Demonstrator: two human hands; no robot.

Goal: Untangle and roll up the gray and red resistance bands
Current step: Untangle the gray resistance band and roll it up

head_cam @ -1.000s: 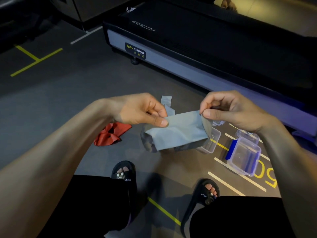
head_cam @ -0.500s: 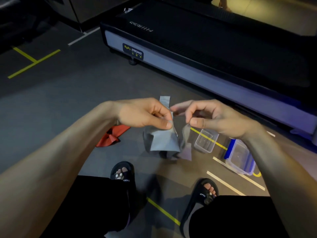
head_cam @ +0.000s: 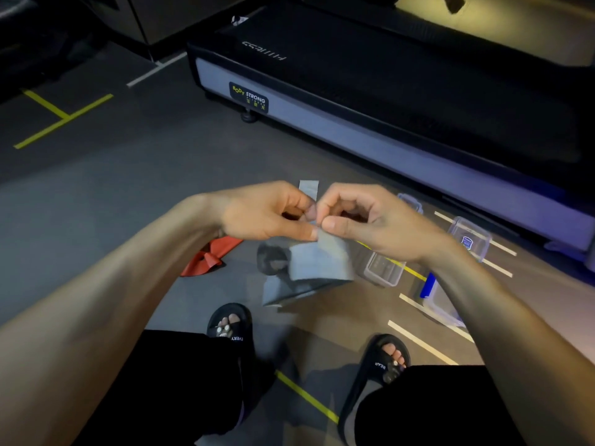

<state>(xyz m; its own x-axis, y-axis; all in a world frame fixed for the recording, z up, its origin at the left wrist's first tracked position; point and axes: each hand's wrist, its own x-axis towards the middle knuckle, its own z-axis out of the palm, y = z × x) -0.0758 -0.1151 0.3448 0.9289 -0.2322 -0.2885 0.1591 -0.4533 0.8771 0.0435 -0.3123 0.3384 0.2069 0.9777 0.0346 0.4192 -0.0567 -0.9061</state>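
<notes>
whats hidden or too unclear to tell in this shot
Head view:
- Gray band: how far it is rolled; the left hand and right hand cover its top.
- Red band: partly behind the left forearm, so any remaining tangle is unclear.
- Blue-lidded box: cut off by the right forearm.
- Clear container: contents too dim to make out.

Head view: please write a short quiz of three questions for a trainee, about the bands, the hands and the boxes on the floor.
1. True or false: the crumpled red rubber resistance band lies on the floor, in no hand.
2. Which hands pinch the flat gray rubber resistance band? A) left hand only B) right hand only C) both
3. Fill in: the small clear plastic box stands on the floor under the ___ forearm.

Key: 1 true; 2 C; 3 right.
</notes>
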